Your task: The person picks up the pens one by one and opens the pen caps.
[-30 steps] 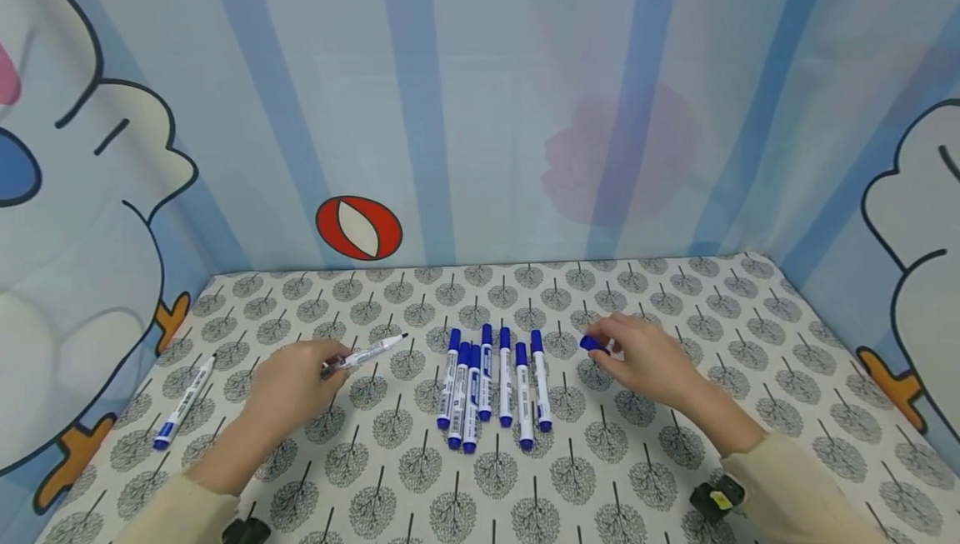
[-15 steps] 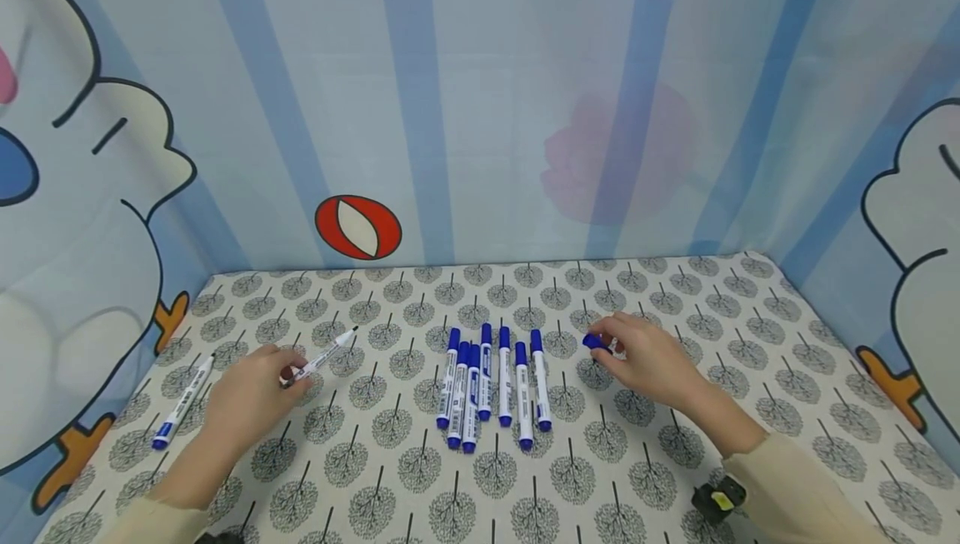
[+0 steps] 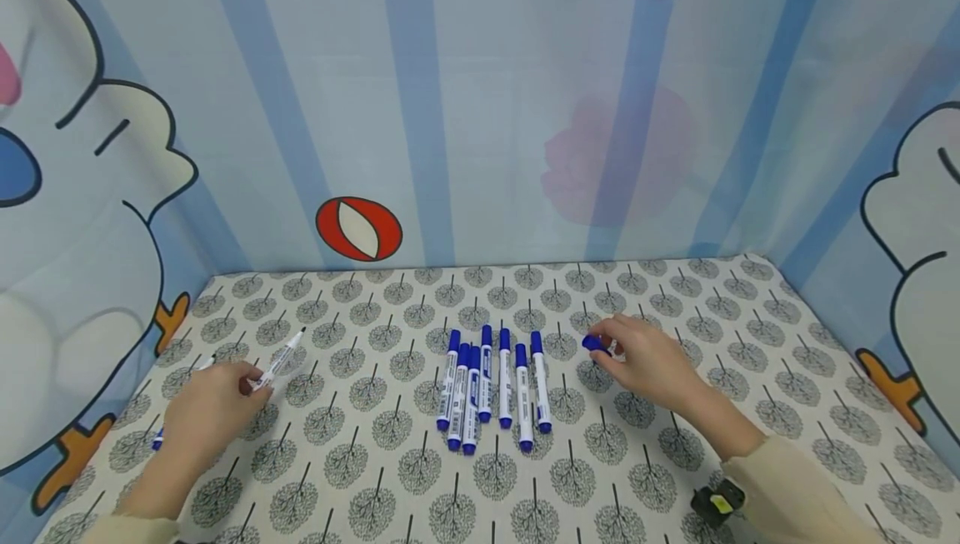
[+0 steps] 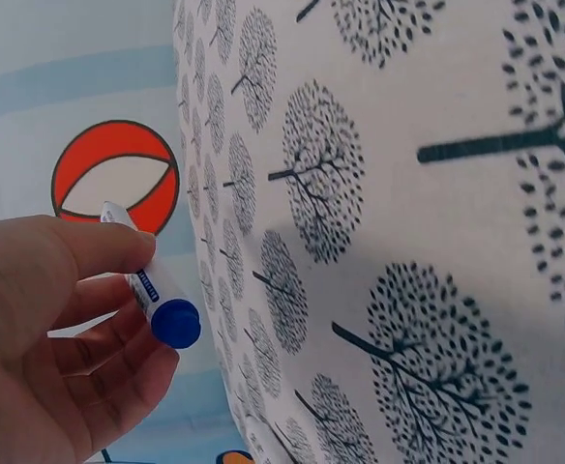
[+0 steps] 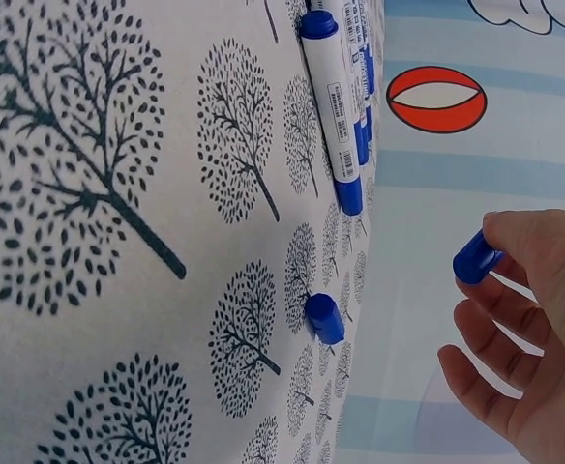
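**Two hands apart, one on an uncapped marker, one on a blue cap**

The left hand (image 3: 206, 411) is reaching out low over the tree-print tablecloth (image 3: 645, 477), forearm angled in from the lower left corner and knuckles up. Its thumb and curled fingers are pinching the rear end of an uncapped marker (image 3: 279, 357), whose dark tip is pointing up and to the right, away from the palm. In the left wrist view the thumb is lying over the barrel while the fingers are curling beneath it, and the marker's blue end plug (image 4: 175, 323) is facing the camera.

The right hand (image 3: 648, 361) is stretching in from the lower right, wrist raised slightly, in a cream sleeve (image 3: 787, 494). Its thumb and forefinger are pinching a blue cap (image 3: 593, 343) just above the cloth; in the right wrist view the other fingers are hanging loosely curled below the cap (image 5: 475, 257). A second loose blue cap (image 5: 324, 319) is lying on the cloth near that hand.

Between the hands, a row of six capped markers (image 3: 491, 386) is lying side by side, caps pointing away from the person. Another marker (image 3: 159, 439) is lying partly hidden behind the left hand.
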